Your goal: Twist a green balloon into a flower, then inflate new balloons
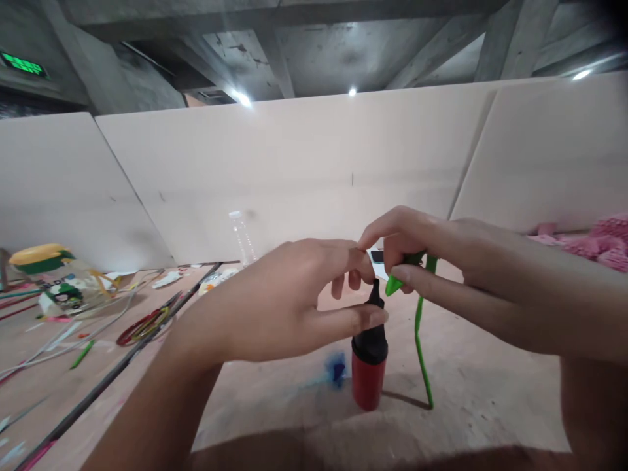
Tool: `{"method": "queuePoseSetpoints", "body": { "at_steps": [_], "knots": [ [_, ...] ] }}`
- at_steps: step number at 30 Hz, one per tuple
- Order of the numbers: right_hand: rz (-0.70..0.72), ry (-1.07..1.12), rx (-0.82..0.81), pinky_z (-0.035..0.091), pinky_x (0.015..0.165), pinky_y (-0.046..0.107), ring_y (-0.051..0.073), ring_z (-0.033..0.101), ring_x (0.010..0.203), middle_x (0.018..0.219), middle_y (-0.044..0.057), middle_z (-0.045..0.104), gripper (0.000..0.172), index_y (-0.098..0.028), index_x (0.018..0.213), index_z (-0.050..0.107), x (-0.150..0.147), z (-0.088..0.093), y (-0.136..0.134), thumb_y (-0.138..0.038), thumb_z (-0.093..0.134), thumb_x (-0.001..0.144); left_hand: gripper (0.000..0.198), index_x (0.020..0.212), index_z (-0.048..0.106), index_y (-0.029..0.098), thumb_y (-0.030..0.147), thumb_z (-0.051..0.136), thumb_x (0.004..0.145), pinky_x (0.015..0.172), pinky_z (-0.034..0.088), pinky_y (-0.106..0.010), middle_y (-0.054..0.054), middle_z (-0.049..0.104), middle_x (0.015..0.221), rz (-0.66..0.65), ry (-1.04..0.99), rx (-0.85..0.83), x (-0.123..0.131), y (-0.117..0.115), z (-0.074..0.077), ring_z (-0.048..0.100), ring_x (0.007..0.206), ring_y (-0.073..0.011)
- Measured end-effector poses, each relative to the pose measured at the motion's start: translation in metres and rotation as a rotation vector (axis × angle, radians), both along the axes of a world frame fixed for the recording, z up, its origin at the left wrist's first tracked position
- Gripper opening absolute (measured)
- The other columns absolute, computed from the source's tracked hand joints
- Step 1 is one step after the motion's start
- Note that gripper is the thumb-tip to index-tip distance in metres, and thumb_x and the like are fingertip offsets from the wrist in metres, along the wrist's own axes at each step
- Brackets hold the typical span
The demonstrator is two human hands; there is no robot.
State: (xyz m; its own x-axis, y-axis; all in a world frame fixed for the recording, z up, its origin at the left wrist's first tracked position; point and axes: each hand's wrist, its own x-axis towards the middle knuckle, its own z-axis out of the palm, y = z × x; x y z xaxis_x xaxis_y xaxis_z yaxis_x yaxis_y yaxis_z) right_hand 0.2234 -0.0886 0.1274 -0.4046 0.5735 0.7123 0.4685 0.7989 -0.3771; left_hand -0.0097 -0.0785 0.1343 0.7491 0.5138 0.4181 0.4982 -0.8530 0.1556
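My right hand (432, 261) is closed on a bright green artificial leaf (394, 285), its pointed tip sticking out past the thumb. From beneath that hand a thin green fuzzy stem (418, 333) hangs down to the table surface; where it joins the leaf is hidden. A red bottle (366, 384) with a black nozzle cap stands upright on the table. My left hand (314, 294) is beside the nozzle, fingers apart, its thumb passing in front of the cap; whether the thumb presses on it cannot be made out. The two index fingertips meet above the nozzle.
A blue stain (337, 369) marks the table left of the bottle. A clear plastic bottle (242, 237) stands behind. Leftward lie scissors (147, 322), wires, scraps and a yellow-lidded jar (59, 281). White panels (294, 163) close off the back; pink knit-like material (606, 243) lies right.
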Motion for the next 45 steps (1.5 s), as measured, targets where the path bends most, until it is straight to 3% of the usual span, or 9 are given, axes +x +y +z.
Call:
{"method": "queuePoseSetpoints", "body": {
  "at_steps": [3, 6, 10, 17, 25, 32, 39, 45],
  "knots": [
    [0.094, -0.288, -0.008, 0.056, 0.067, 0.032, 0.02, 0.068, 0.079, 0.095, -0.001, 0.072, 0.014, -0.031, 0.108, 0.066, 0.002, 0.011, 0.001, -0.027, 0.06, 0.096, 0.011, 0.094, 0.062, 0.021, 0.031, 0.056, 0.096, 0.067, 0.047, -0.029, 0.0, 0.069, 0.093, 0.061, -0.025, 0.199, 0.004, -0.005, -0.004, 0.064, 0.076, -0.0156],
    [0.063, -0.291, 0.03, 0.055, 0.072, 0.032, 0.02, 0.068, 0.086, 0.103, 0.0, 0.071, 0.016, -0.029, 0.111, 0.061, 0.002, 0.014, 0.0, -0.025, 0.058, 0.096, 0.008, 0.094, 0.06, 0.019, 0.023, 0.053, 0.094, 0.058, 0.041, -0.028, -0.001, 0.068, 0.094, 0.118, -0.035, 0.327, 0.011, -0.006, -0.01, 0.059, 0.067, -0.0128],
    [0.031, -0.288, 0.077, 0.055, 0.077, 0.03, 0.019, 0.066, 0.092, 0.105, -0.002, 0.069, 0.021, -0.03, 0.112, 0.057, 0.0, 0.014, 0.002, -0.021, 0.059, 0.093, 0.003, 0.092, 0.059, 0.018, 0.019, 0.057, 0.091, 0.054, 0.037, -0.027, 0.001, 0.068, 0.088, 0.086, -0.105, 0.345, 0.016, -0.002, -0.014, 0.055, 0.063, -0.0111],
    [-0.026, -0.316, 0.102, 0.053, 0.073, 0.031, 0.018, 0.065, 0.09, 0.103, -0.004, 0.068, 0.029, -0.031, 0.114, 0.056, 0.003, 0.012, 0.012, -0.016, 0.059, 0.089, 0.007, 0.094, 0.06, 0.019, 0.016, 0.061, 0.087, 0.056, 0.035, -0.026, 0.004, 0.065, 0.081, 0.059, -0.147, 0.345, 0.013, 0.011, -0.016, 0.053, 0.062, -0.0102],
    [-0.01, -0.346, 0.101, 0.051, 0.079, 0.035, 0.022, 0.067, 0.097, 0.104, -0.002, 0.072, 0.024, -0.031, 0.109, 0.063, 0.004, 0.012, 0.017, -0.018, 0.059, 0.09, 0.006, 0.094, 0.063, 0.018, 0.016, 0.058, 0.089, 0.059, 0.036, -0.026, 0.003, 0.067, 0.083, 0.044, -0.107, 0.3, 0.008, 0.012, -0.014, 0.052, 0.064, -0.01],
    [0.017, -0.338, 0.12, 0.05, 0.079, 0.032, 0.02, 0.068, 0.093, 0.1, -0.003, 0.073, 0.025, -0.029, 0.107, 0.065, 0.001, 0.011, 0.018, -0.013, 0.059, 0.089, 0.007, 0.088, 0.063, 0.02, 0.016, 0.059, 0.085, 0.062, 0.037, -0.026, 0.004, 0.065, 0.08, 0.036, 0.0, 0.118, 0.004, 0.011, -0.009, 0.054, 0.067, -0.0117],
    [0.032, -0.358, 0.14, 0.048, 0.073, 0.031, 0.02, 0.068, 0.089, 0.098, -0.002, 0.073, 0.026, -0.028, 0.105, 0.067, -0.001, 0.011, 0.017, -0.011, 0.061, 0.086, 0.008, 0.087, 0.064, 0.021, 0.019, 0.058, 0.081, 0.059, 0.036, -0.028, 0.002, 0.062, 0.075, 0.098, 0.116, -0.015, 0.005, 0.014, -0.008, 0.051, 0.064, -0.0141],
    [0.059, -0.339, 0.116, 0.049, 0.074, 0.032, 0.02, 0.069, 0.088, 0.097, -0.003, 0.074, 0.026, -0.029, 0.105, 0.067, 0.0, 0.011, 0.017, -0.012, 0.061, 0.086, 0.003, 0.08, 0.061, 0.021, 0.02, 0.058, 0.081, 0.058, 0.035, -0.027, 0.002, 0.062, 0.074, 0.127, 0.125, -0.024, 0.006, 0.013, -0.006, 0.05, 0.063, -0.0135]
  ]
}}
